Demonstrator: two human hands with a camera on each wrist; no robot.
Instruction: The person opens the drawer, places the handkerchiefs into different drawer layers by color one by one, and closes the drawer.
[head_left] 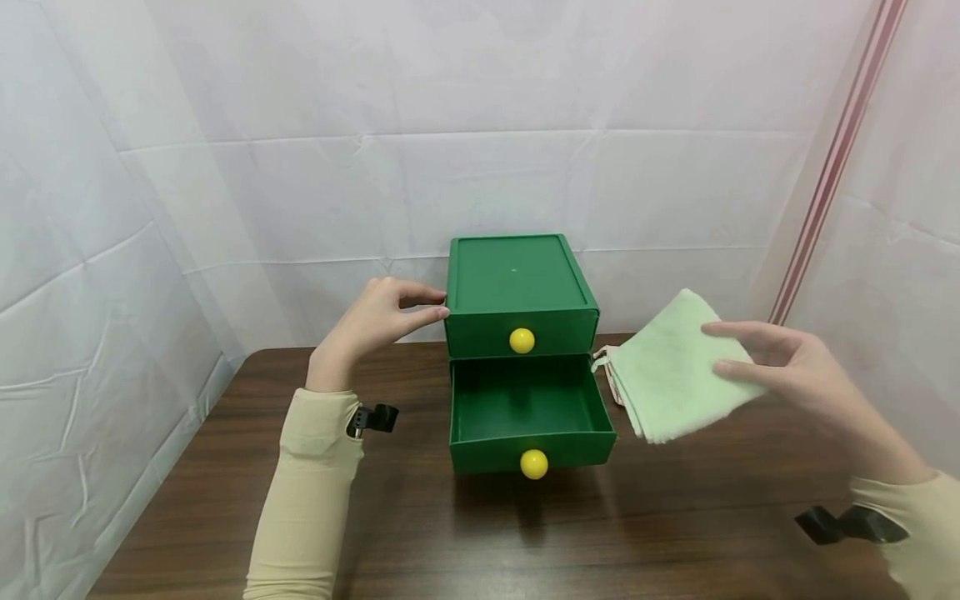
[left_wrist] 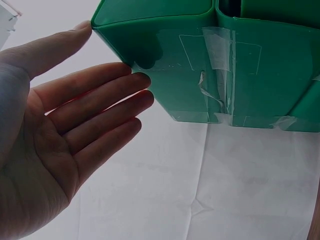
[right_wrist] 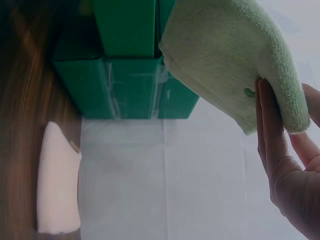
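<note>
Apparently left hand (head_left: pixel 375 321), fingers straight, steadies green cabinet (head_left: pixel 517 287); right hand (head_left: pixel 787 371) pinches folded towel (head_left: pixel 675 375) beside open bottom drawer (head_left: pixel 528 412).

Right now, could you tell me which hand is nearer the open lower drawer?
Left. The left hand touches the cabinet's upper left corner, just above the lower drawer; the right hand holds the towel off to its right.

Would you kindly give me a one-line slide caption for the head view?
Left hand touches the green cabinet, bottom drawer open; right hand holds a folded cloth.
</note>
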